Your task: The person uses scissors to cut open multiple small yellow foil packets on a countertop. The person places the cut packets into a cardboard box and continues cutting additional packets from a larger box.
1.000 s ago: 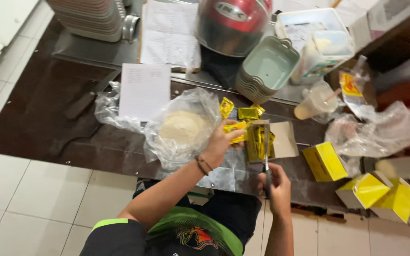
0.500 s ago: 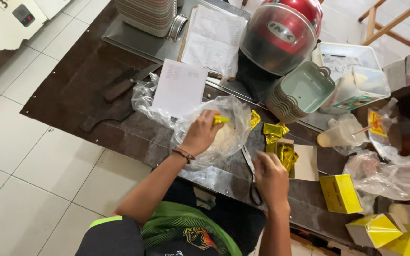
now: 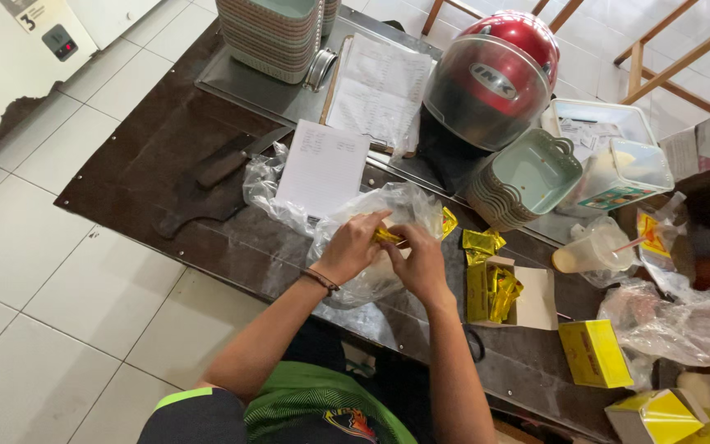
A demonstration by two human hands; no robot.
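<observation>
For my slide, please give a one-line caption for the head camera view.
Both hands, left hand and right hand, pinch a small yellow sachet over a clear plastic bag on a dark table.

Your hands pinch a yellow sachet (image 3: 388,236) over a clear plastic bag (image 3: 371,247); beside you, a glossy red helmet (image 3: 495,78), pale green baskets (image 3: 523,177), dark brown table (image 3: 158,148).

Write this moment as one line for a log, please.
left hand: pinching yellow sachet | right hand: pinching same sachet | below: clear plastic bag | nearby: opened yellow box, red helmet
</observation>
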